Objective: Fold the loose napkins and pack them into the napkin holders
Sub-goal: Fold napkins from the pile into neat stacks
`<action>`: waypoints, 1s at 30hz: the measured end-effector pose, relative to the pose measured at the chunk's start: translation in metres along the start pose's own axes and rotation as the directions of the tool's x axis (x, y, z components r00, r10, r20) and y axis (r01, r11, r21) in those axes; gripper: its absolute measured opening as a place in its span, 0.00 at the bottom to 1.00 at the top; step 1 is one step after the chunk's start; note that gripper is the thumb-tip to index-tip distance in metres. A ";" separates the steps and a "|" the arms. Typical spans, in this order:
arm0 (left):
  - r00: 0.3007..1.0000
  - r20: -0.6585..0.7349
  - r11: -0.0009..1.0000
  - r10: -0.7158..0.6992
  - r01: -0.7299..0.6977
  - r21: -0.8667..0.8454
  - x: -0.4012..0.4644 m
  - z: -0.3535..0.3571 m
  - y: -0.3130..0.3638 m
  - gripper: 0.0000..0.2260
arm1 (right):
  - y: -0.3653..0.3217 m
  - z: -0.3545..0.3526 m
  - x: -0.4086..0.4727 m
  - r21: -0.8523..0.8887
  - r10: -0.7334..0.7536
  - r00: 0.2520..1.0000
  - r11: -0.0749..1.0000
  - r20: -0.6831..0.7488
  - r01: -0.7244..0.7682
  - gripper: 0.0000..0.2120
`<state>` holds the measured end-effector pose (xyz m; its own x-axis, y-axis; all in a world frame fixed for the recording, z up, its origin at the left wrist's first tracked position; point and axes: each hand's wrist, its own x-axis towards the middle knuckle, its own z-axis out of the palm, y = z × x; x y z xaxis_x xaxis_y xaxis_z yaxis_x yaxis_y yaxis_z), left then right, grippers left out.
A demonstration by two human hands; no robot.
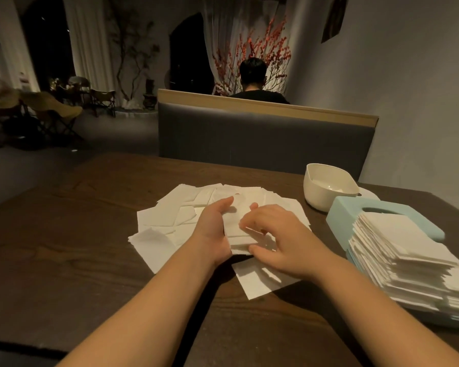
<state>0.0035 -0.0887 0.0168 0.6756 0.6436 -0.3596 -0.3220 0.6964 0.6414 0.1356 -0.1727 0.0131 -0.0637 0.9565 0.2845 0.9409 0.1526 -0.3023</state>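
— Dim dining room, dark wooden desk. What are the fingers doing?

— Both hands meet over one folded napkin, held just above the loose sheets. The left hand cups it from the left side, fingers stretched along its far edge, thumb hidden beneath. The right hand lies on top from the right, fingers curled down onto the paper and thumb pinching its near edge. So both are closed on that napkin.

— And around them?

— Loose napkins are spread flat and overlapping on the desk, under and beyond the hands, with one sheet poking out toward the camera.

— The holders?

— To the right, a pale blue napkin holder lies with a tall stack of folded napkins fanned across it. Just behind it sits a cream tub-shaped holder; whether it contains napkins I cannot tell.

— Farther out?

— A grey booth backrest with a wooden top, and a person seated beyond it, facing away, before red-berried branches.
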 end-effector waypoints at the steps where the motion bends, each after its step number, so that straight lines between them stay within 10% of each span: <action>1: 1.000 -0.009 1.000 -0.003 0.003 0.024 -0.002 0.002 0.001 0.13 | 0.000 0.002 0.002 -0.026 -0.011 1.000 1.000 0.000 0.011 0.16; 16: 0.999 0.000 0.999 -0.043 0.043 0.018 0.008 0.002 0.000 0.17 | 0.004 0.022 -0.001 -0.337 -0.226 0.911 0.936 -0.345 0.104 0.12; 30: 1.000 0.028 0.994 -0.010 0.013 -0.110 0.023 -0.009 0.001 0.20 | 0.002 0.028 -0.011 -0.448 -0.293 0.922 0.880 -0.253 0.157 0.18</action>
<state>0.0127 -0.0704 0.0032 0.6974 0.6274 -0.3465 -0.3844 0.7354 0.5580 0.1292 -0.1760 -0.0161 -0.2501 0.7746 0.5808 0.9672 0.1730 0.1857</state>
